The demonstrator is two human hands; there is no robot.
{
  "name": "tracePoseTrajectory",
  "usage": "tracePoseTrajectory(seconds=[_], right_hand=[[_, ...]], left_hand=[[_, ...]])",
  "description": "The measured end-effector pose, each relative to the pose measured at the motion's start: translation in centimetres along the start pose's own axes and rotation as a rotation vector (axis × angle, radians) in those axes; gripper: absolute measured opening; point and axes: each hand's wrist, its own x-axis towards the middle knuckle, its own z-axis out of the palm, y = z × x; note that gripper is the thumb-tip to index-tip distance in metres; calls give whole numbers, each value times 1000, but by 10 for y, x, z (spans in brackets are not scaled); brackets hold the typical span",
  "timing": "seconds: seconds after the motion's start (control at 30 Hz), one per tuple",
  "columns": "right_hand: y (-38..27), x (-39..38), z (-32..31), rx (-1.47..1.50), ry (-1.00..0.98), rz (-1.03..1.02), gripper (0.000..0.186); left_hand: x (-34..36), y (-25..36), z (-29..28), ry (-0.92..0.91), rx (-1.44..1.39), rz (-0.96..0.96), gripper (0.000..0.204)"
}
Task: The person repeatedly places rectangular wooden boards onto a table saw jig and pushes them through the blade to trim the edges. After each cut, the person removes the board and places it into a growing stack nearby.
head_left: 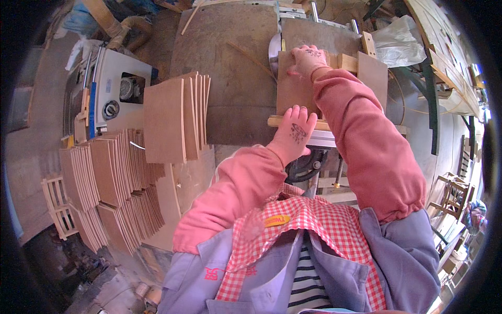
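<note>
A flat brown board (pixel 295 91) lies on the table of a saw bench (pixel 225 68). My left hand (pixel 296 131) rests at the board's near edge, fingers stretched over a wooden strip (pixel 273 122) there, thumb apart. Farther off, my right hand (pixel 309 58) presses on the board's far part, thumb and fingers apart; the fingertips are partly hidden. Just left of it stands a pale, rounded upright part (pixel 274 52), perhaps the blade or its guard. A wooden block (pixel 348 63) sits right of my right hand, against another brown panel (pixel 374 76).
Several thin brown boards (pixel 166 120) stand upright at the left, with more stacked boards (pixel 112 167) beyond. A grey machine (pixel 123 86) with a round knob is at the far left. At the right are a plastic bag (pixel 400 44) and a dark green post (pixel 433 110).
</note>
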Motion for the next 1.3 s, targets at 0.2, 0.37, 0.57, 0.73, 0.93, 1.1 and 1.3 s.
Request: tracePoseTrajectory(seconds=[0.2, 0.37, 0.57, 0.73, 0.93, 1.1, 1.3], right_hand=[[8, 29, -2, -24, 49, -8, 64], [13, 47, -7, -39, 50, 18, 64], [17, 63, -15, -19, 22, 33, 64], [21, 76, -18, -14, 26, 39, 66], [25, 90, -20, -4, 18, 54, 66], [24, 88, -20, 11, 63, 48, 60], [22, 69, -9, 19, 86, 26, 55]], left_hand=[[23, -18, -4, 35, 6, 0, 103], [40, -27, -6, -39, -41, -15, 107], [55, -38, -6, 89, -24, 11, 96], [65, -45, -8, 110, -43, 15, 94], [77, -52, -13, 58, -67, 2, 93], [79, -52, -14, 57, -46, -17, 90], [58, -38, -9, 57, -59, -15, 91]])
